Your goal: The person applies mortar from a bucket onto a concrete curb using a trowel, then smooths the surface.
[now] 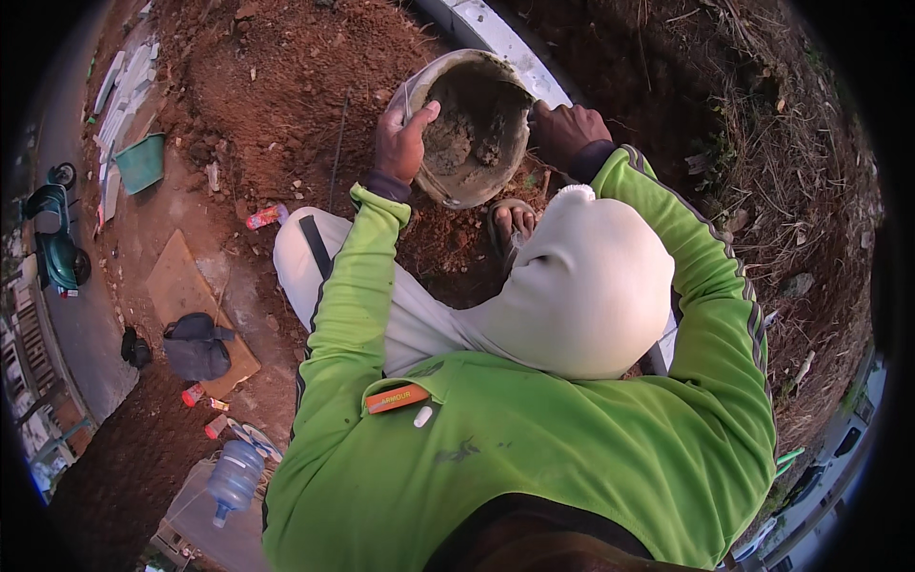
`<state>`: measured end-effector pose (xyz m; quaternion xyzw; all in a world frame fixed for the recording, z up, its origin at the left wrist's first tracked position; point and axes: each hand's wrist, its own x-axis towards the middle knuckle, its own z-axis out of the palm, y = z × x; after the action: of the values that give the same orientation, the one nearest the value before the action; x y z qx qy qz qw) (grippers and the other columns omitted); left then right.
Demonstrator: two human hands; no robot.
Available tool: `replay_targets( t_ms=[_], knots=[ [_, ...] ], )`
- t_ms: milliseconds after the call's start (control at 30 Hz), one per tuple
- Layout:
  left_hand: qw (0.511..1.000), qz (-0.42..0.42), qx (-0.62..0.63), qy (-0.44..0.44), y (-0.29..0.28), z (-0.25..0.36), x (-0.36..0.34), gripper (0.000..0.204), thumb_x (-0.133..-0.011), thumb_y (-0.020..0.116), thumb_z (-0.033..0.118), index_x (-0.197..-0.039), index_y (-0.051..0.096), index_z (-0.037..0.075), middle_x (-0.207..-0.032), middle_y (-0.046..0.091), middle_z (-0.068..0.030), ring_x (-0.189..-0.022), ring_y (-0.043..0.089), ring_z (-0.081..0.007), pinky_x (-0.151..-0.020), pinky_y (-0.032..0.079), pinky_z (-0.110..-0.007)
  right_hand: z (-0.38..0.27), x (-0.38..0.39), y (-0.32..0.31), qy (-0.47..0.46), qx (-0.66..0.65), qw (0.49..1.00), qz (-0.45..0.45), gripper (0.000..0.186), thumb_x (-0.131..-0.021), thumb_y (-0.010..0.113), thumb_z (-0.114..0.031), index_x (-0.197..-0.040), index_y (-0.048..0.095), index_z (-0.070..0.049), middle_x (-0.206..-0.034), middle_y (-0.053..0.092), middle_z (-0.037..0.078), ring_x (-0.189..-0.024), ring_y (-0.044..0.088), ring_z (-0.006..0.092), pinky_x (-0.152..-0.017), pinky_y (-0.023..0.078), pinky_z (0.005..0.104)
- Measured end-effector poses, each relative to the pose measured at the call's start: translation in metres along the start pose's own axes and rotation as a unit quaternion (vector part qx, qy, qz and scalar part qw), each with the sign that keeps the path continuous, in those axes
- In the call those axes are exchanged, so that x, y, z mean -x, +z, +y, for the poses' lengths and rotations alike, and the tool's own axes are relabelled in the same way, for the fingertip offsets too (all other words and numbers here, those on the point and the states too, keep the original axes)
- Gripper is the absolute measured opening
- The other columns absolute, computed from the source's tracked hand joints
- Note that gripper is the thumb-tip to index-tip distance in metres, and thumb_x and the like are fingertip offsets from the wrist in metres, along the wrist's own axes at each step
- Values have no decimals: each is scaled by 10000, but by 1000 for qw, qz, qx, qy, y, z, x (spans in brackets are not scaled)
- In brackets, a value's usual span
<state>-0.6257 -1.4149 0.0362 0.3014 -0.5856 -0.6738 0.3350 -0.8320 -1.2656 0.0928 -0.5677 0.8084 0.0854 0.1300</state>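
A round grey bucket [456,194], tilted so its mouth faces me, is held out in front of my knees. Wet grey mortar [456,143] clings to its inside and lies in a lump. My left hand [404,143] grips the bucket's left side, thumb over the rim and fingers around the outside. At the right rim, my right hand [570,132] is closed on the edge; some of its fingers are hidden. Under the bucket, my sandalled foot [513,224] rests on the soil.
A pale block wall [505,43] runs past the bucket's far right side. Red soil [286,105] spreads to the left, with a green tub [141,163], a plastic bottle [267,216], a board [181,276], a dark bag [197,345] and a water jug [234,474]. Dry grass [791,162] covers the right.
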Motion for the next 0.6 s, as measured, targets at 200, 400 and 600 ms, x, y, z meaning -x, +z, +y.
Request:
replay_targets(
  t_ms=[200,400,600],
  knots=[
    [1000,12,3,-20,-9,-3,7,320,-920,636,156,-1173,669,-36,-1096,688,-56,-998,605,-125,-945,445,-284,1,-9,59,-140,-126,958,-215,394,-995,490,-353,-1086,641,0,-966,688,246,-940,664,417,-840,516,522],
    [992,94,60,-55,-58,-29,2,315,-924,638,188,-1139,677,-39,-1097,699,-91,-1022,642,-165,-969,461,-301,-17,1,23,-67,-178,978,-89,370,-963,541,-383,-1113,639,-58,-947,706,227,-949,690,391,-851,535,508],
    [998,57,-9,-37,-31,-21,-1,315,-954,631,208,-1141,676,-43,-1076,695,-71,-1001,626,-135,-945,462,-288,-21,-39,26,-59,-83,991,92,209,-888,592,-205,-1036,638,-64,-810,711,172,-733,714,350,-620,569,453]
  ],
)
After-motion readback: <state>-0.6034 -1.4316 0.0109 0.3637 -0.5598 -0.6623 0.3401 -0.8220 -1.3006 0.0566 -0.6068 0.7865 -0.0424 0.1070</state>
